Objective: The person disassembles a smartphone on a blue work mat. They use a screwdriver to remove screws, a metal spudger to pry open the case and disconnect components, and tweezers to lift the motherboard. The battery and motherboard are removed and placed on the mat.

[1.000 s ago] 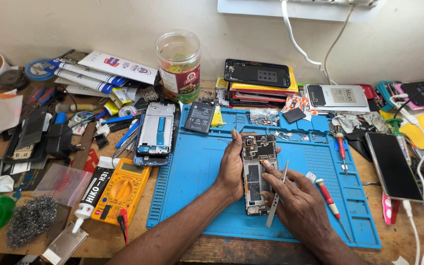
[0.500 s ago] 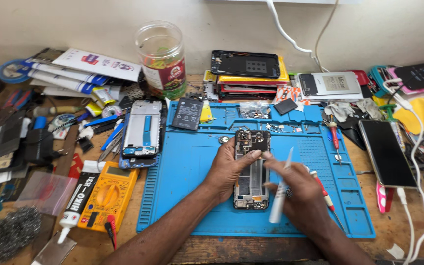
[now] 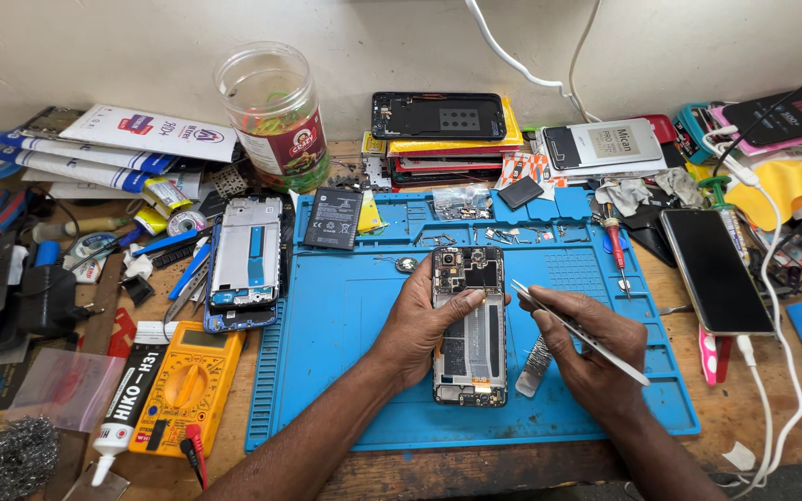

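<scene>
Two hands of mine work over the blue mat [image 3: 345,371] that covers the middle of the bench [image 3: 763,417]. My left hand [image 3: 420,325] lies along the left edge of the opened phone [image 3: 469,325], which rests flat on the mat with its back cover off and its boards showing; the left fingers [image 3: 461,301] are curled over the phone's upper half, thumb pressed on the middle of it, so they pin the phone down rather than lift it. My right hand [image 3: 591,357] sits just beside the phone on its right, fingers pinched together around the tweezers [image 3: 573,329], whose thin tips point up and left toward the phone's top right corner. A small silvery strip [image 3: 535,364] lies on the mat between the phone and my right hand.

Left of the mat lies a phone frame [image 3: 245,260] with a blue edge, and below it a yellow multimeter [image 3: 186,385] next to a glue tube [image 3: 127,399]. A flat black battery [image 3: 333,218] rests at the mat's upper left corner. A clear plastic jar [image 3: 276,116] stands behind it by the wall. On the right, a dark phone [image 3: 712,269] lies with a white cable [image 3: 772,371] plugged into it.
</scene>
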